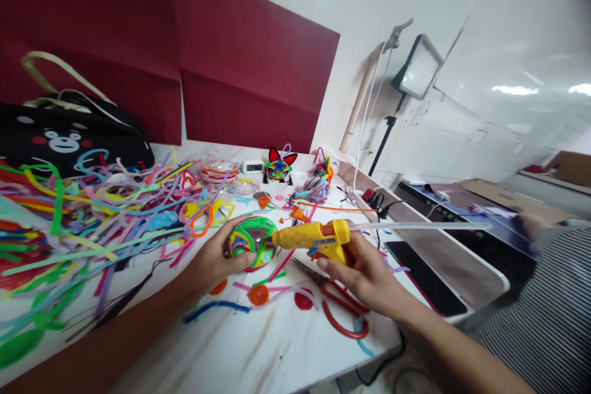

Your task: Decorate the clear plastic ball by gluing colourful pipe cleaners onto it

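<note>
My left hand [219,258] is wrapped round the left side of a clear ball [253,244] covered with green, yellow and red pipe cleaner strips. In my right hand [364,268] is a yellow glue gun [311,236], its nozzle at the ball's right side. A long translucent glue stick [425,226] sticks out of the gun's back. Red-handled scissors [344,317] lie under my right hand. Below the ball are an orange coil [258,295], a red coil [303,299] and a blue pipe cleaner [217,308].
A heap of coloured pipe cleaners [138,209] covers the table's left side, before a black bag [69,135]. Behind stand a small clock [253,167] and two colourful figures [279,167]. A phone [427,278] lies right; a person's striped clothing [545,308] shows beyond.
</note>
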`<state>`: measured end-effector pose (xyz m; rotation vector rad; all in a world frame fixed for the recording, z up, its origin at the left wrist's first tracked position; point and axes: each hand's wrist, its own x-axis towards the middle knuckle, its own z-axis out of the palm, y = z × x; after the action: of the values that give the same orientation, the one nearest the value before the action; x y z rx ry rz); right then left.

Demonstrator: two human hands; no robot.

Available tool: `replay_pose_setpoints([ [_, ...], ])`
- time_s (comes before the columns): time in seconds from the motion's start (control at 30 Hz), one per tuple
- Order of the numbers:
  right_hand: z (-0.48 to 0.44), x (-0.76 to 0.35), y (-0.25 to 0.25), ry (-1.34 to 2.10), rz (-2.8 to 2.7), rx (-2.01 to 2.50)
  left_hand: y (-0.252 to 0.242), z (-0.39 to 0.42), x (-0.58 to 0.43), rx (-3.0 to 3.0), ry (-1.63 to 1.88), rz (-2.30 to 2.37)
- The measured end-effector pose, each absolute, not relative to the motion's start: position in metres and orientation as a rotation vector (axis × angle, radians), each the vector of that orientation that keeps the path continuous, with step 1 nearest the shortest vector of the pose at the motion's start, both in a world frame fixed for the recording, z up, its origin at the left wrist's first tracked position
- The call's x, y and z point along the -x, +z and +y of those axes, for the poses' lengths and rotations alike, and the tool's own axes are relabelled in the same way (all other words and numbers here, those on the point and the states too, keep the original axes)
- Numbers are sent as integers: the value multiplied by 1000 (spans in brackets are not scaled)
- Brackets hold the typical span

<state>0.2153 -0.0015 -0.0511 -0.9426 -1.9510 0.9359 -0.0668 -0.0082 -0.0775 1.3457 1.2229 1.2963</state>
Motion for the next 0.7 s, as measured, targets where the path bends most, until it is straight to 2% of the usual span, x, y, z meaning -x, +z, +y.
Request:
replay_pose_setpoints([
  [0.7, -6, -211, -46, 902, -1957, 906, -91, 0, 76, -1386, 1288, 1155],
])
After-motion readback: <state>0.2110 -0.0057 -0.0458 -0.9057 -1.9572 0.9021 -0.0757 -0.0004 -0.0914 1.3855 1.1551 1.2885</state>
